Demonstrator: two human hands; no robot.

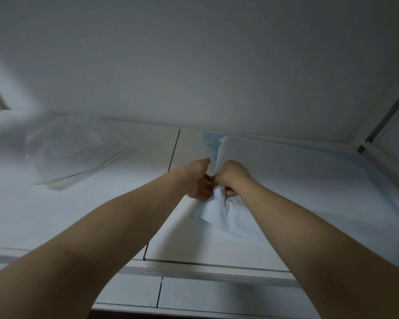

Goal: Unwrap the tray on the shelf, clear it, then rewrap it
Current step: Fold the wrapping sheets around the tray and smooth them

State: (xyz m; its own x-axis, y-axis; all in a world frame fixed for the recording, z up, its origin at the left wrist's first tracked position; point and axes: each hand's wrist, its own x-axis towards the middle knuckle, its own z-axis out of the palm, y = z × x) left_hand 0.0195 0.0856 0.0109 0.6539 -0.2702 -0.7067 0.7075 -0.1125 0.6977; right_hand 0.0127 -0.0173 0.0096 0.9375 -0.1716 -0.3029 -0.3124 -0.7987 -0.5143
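Two bare forearms reach in over the shelf's [194, 270] front edge. Toward the left end lies a clear plastic bag [74, 153]. Mid-shelf, the left hand [197, 183] and right hand [234, 177] meet, the fingers of both curled tight on a bunched twist of blue wrap [219, 203]. The tray stays hidden under the white sheet [297, 176] toward the right end — being undone or retied, I cannot tell.

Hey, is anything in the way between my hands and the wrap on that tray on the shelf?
Nothing visible. The left hand and right hand both grip a bunched corner of the blue wrap. The clear plastic bag lies off to the left on the shelf, apart from them.
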